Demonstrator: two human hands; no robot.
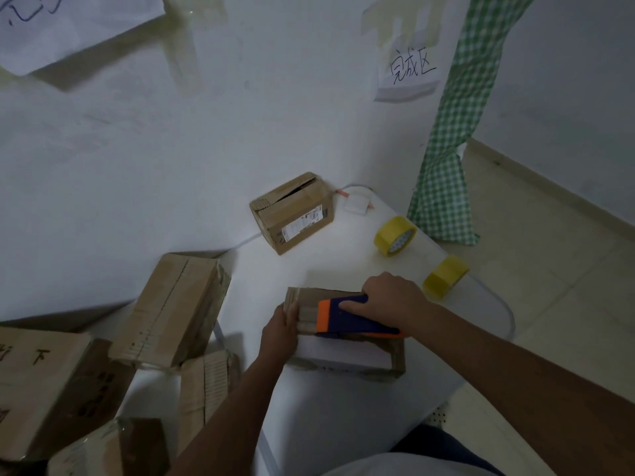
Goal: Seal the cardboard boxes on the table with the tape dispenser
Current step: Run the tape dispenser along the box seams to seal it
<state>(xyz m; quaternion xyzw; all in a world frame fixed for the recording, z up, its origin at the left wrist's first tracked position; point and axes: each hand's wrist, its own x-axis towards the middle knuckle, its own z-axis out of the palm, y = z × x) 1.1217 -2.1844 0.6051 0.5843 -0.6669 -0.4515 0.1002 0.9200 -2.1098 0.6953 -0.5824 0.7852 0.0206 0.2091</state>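
While right hand [388,300] grips tape dispenser [347,317], hiding box [343,352] top, left hand [280,329] fingers clasp box end.

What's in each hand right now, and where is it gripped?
Right hand grips the tape dispenser on its upper body. Left hand holds the left end of the cardboard box.

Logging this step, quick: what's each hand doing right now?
Left hand: holds the box end.
Right hand: grips the dispenser on the box.
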